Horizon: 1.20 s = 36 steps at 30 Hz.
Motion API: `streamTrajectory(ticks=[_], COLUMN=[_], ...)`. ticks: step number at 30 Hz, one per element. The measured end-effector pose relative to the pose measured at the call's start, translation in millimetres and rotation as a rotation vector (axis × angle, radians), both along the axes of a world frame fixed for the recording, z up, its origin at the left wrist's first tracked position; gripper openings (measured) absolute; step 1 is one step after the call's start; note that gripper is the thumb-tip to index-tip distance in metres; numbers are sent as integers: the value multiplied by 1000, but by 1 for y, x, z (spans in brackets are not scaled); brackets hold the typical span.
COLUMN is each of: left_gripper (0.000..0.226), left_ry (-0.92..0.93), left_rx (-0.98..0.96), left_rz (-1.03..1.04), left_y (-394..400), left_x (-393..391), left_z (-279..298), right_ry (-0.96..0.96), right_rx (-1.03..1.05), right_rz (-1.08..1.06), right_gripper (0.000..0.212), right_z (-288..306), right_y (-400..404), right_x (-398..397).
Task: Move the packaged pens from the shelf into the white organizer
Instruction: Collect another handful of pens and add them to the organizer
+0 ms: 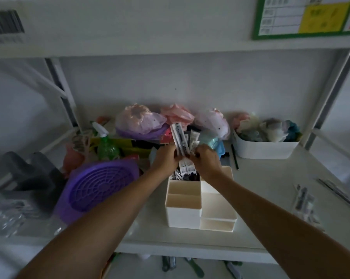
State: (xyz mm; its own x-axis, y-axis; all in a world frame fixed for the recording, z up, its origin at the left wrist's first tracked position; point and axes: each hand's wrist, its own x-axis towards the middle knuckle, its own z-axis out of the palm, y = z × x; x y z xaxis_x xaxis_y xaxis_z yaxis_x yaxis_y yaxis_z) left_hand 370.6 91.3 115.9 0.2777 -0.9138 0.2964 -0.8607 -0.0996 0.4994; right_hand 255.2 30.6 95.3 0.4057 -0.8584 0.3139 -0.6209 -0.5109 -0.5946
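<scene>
A white organizer (192,206) with several compartments stands on the shelf in the middle. Its back compartment holds dark pens and packets. Directly above that compartment both hands grip a bundle of packaged pens (183,141), held upright with the lower ends pointing down into it. My left hand (165,158) clasps the bundle from the left, and my right hand (206,160) holds it from the right. More packaged pens (304,200) lie flat on the shelf at the right.
A purple basket (97,188) leans left of the organizer, beside a green spray bottle (106,146). Bagged soft items (142,121) pile up at the back. A white bin (265,148) of plush things stands back right, a black pencil (234,158) next to it. Dark objects sit far left.
</scene>
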Motion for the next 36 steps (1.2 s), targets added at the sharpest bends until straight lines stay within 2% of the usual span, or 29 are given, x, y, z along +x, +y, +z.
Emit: streamTrajectory(ticks=[2,4,6,7,9,10,12,14,18,20,22,24,25,26,29,31,36], left_gripper=[28,35,46,52,65,70,66,58,51,43,25,8,7,9,9,16,12], left_ry=[-97,-168,-115,-55,43,34,-66,-134,-105,-115,-136,-269,-319,-288,5,65,183], left_rx=[61,10,-89,-155,-303,-368,-460,-463,-369,-270,-187,-185,-196,-192,-173,-146,-381], left_rz=[6,8,16,8,-34,-58,-77,-48,15,13,-5,-14,-6,-1,-52,-80,-30], left_y=[-4,-8,-11,-12,-9,-7,-5,-4,-5,-4,-2,0,0,-1,-2,2,3], left_x=[0,-1,-3,-4,-10,-14,-19,-19,-17,-17,-18,-19,-19,-18,-7,2,10], left_z=[-6,-6,-4,-3,-2,-2,-4,-5,-8,-11,-14,-15,-16,-16,-12,-11,13], right_ry=[103,21,-146,-167,-111,-65,11,1,-275,-336,-258,-148,-89,-32,78,159,506], right_rx=[-103,-144,-152,-178,-243,-267,-309,-310,-176,-177,-211,-174,-139,-108,-116,-171,-295], right_rz=[3,-3,3,22,82,103,112,98,65,6,-29,21,63,96,118,119,151], right_gripper=[34,52,62,63,61,59,55,49,39,44,52,49,46,46,58,63,65], right_z=[-7,-9,-4,-2,-1,-1,-4,-8,-9,-5,1,6,7,5,-4,-12,-22], right_y=[0,4,12,15,19,20,20,21,30,29,22,15,12,10,7,7,8], right_x=[-4,-7,-7,-7,-5,-4,-1,0,-1,-2,-2,0,1,2,1,-2,-8])
